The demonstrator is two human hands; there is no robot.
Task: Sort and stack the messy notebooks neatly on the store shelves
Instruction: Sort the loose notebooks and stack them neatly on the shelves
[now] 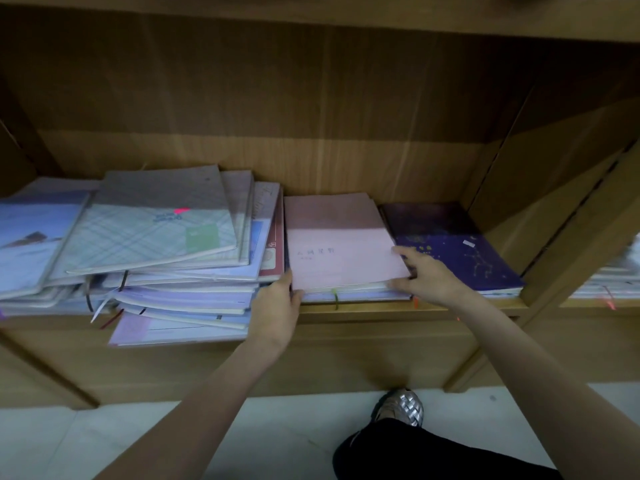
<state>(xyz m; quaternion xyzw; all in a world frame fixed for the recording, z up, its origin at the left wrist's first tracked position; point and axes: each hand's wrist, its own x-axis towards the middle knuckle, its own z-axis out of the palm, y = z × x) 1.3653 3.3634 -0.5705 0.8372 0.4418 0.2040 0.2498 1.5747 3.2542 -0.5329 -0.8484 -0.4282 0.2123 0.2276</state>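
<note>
While the left hand (277, 303) and right hand (427, 277) pinch the pink notebook (341, 242) atop the shelf's (381, 308) middle stack, a sprawling messy pile (156, 237) crowds its left, a navy notebook (450, 244) its right

- pink notebook (341, 237): plain pale pink cover
- dark notebook (450, 244): deep blue-purple, white constellation lines
- top notebook (156, 223): grey-green plaid, green label
- shelf (381, 311): light brown woodgrain
- shoe (400, 407): silver woven
</note>
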